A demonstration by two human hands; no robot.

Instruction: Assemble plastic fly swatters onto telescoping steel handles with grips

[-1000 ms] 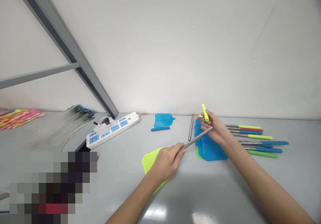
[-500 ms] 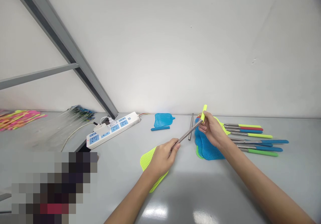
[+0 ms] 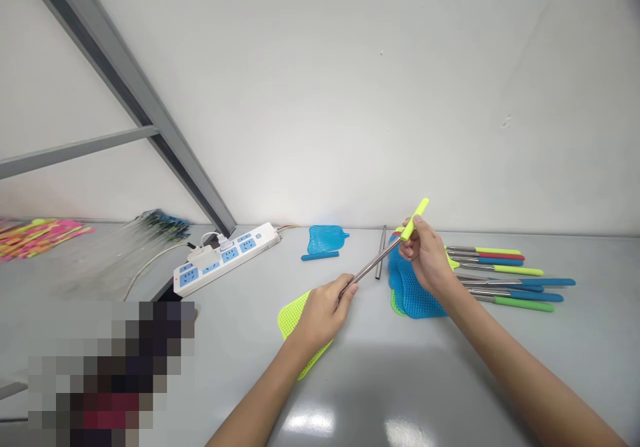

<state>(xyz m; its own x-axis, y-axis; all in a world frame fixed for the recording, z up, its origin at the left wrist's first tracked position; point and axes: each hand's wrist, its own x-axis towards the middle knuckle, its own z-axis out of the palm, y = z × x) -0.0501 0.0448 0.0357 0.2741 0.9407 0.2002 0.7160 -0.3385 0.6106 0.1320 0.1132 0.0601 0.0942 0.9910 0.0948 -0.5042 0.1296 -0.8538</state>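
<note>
My left hand (image 3: 325, 307) is closed around the metal rod of a yellow fly swatter (image 3: 294, 315), whose mesh head shows beneath my wrist. The rod slants up to the right. Between the fingers of my right hand (image 3: 425, 250) is a yellow handle grip (image 3: 416, 219), its lower end at the rod's tip. I cannot tell whether the rod has entered it. Behind my right hand lies a pile of swatters with blue mesh heads (image 3: 420, 297) and coloured grips pointing right.
A blue swatter head (image 3: 326, 239) and a loose blue grip (image 3: 320, 255) lie near the wall, with a bare metal rod (image 3: 381, 253) to their right. A white power strip (image 3: 227, 259) sits at left. Pink and orange pieces (image 3: 45, 237) lie farther left.
The yellow grip has tilted rightward, coming closer to the line of the rod. My right hand has turned slightly with it; my left hand has barely moved.
</note>
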